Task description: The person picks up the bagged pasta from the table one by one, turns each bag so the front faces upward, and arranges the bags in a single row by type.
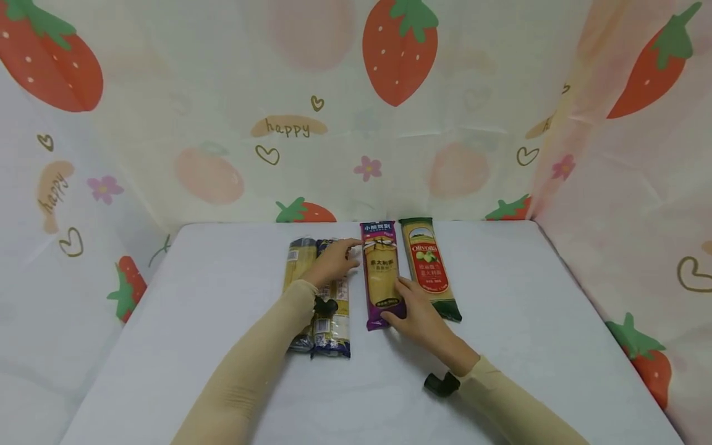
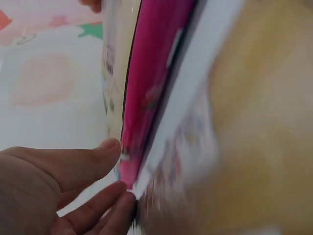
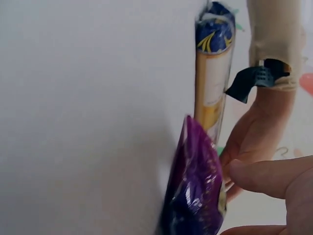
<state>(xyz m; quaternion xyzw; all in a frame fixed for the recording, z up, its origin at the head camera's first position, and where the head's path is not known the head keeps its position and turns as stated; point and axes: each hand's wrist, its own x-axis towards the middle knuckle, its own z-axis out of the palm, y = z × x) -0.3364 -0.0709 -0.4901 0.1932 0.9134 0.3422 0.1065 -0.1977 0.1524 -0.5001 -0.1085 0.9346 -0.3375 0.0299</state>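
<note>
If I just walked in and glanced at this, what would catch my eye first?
Probably the four long pasta packets lying side by side mid-table, above all the purple packet, with both hands on it: the left hand touches its upper left edge, the right hand its lower right. A green-and-red packet lies beside it on the right, and a strawberry-print curtain hangs behind.

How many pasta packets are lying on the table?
4, side by side: a yellow packet far left, a blue-ended packet under the left hand, a purple packet touched by the right hand, and a green packet rightmost.
</note>
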